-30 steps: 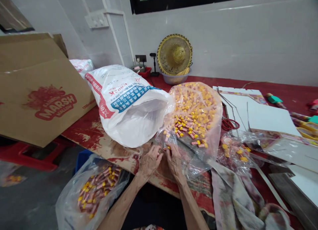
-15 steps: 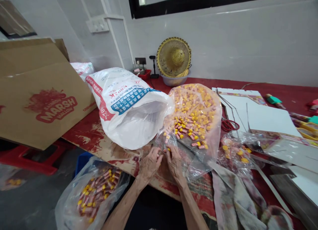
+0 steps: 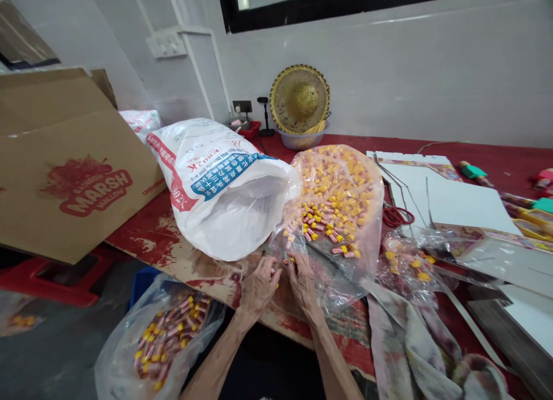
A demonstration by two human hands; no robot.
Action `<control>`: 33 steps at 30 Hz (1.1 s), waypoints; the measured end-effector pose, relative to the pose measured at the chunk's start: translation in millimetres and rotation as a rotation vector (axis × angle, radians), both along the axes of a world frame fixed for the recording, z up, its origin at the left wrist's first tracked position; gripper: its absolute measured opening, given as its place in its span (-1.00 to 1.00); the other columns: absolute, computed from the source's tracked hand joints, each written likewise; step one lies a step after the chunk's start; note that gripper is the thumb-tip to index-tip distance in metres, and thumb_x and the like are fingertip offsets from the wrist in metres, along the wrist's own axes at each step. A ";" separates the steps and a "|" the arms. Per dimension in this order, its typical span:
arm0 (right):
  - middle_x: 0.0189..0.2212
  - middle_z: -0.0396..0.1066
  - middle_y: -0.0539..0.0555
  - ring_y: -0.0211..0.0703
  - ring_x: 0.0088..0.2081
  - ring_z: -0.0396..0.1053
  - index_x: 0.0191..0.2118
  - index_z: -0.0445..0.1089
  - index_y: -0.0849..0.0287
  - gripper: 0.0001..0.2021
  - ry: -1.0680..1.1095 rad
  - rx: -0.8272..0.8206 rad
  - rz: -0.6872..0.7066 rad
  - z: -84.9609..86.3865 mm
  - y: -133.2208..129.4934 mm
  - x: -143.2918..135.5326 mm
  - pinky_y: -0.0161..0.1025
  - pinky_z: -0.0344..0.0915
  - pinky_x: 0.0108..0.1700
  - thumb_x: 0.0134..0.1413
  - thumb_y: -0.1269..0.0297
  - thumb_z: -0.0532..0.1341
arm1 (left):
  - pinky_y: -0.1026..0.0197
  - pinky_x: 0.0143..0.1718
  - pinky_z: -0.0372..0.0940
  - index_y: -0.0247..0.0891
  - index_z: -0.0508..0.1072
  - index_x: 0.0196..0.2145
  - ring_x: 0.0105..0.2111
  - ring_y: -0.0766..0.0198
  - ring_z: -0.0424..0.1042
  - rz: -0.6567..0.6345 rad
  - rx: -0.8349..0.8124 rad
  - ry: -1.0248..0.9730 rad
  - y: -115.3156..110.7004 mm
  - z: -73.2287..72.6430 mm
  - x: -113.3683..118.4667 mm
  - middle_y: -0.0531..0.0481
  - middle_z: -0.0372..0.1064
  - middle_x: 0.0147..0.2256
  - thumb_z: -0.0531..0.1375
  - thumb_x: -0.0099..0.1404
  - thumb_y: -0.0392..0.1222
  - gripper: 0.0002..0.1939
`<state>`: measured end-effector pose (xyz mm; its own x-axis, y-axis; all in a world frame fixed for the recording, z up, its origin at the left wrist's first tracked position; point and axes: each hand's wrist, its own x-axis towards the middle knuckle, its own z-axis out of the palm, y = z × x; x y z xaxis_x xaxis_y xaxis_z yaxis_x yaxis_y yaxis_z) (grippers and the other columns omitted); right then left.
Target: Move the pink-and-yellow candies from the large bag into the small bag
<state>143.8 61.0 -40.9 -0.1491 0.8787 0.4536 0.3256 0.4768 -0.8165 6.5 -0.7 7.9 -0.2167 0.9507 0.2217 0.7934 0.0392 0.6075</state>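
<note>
Near the table's front edge, my left hand (image 3: 260, 282) has its fingers curled together, and what they hold is too small to make out. Close on its right, my right hand (image 3: 303, 279) bends its fingers over a small pink piece with a yellow cap (image 3: 292, 260). Just beyond the fingers lies a clear plastic bag (image 3: 341, 198) full of such pieces, some spilling at its mouth. The open white sack (image 3: 233, 216) lies behind my left hand. Below the table edge at the left, another clear bag (image 3: 173, 336) holds several more pieces.
A large cardboard box (image 3: 82, 175) stands at the left above a red stool (image 3: 52, 282). Red-handled scissors (image 3: 397, 216), a cloth (image 3: 410, 336) and flat white card (image 3: 444, 193) lie at the right. A straw hat (image 3: 300, 99) leans in a basin (image 3: 302, 139) by the wall.
The view has shifted very slightly. My hands keep nearly the same place and pose, and a bit of yellow now shows beside my left fingers.
</note>
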 end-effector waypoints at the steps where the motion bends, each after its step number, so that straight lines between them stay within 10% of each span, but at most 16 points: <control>1: -0.17 0.56 0.15 -0.03 -0.15 0.51 -0.01 0.52 0.06 -0.74 -0.002 -0.002 -0.001 0.4 -0.3 -0.4 -0.12 0.46 -0.07 0.46 0.22 0.08 | 0.29 -0.28 0.39 -0.14 0.46 -0.11 -0.29 0.29 0.54 0.007 -0.001 -0.011 -0.3 -0.3 0.1 0.03 0.51 -0.19 0.19 0.38 -0.32 -0.83; 33: -0.17 0.56 0.16 0.00 -0.14 0.51 -0.01 0.54 0.05 -0.73 -0.022 -0.024 0.006 0.7 -0.2 -0.7 -0.10 0.46 -0.08 0.44 0.25 0.08 | 0.27 -0.27 0.41 -0.15 0.47 -0.15 -0.30 0.26 0.52 0.044 0.140 -0.080 -5.4 -4.5 0.1 0.02 0.49 -0.26 0.14 0.41 -0.27 -0.87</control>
<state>143.1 60.8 -40.2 -0.1639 0.8883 0.4291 0.3409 0.4592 -0.8203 6.6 -6.2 3.5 -0.2798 0.9010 0.3315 0.7416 -0.0165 0.6706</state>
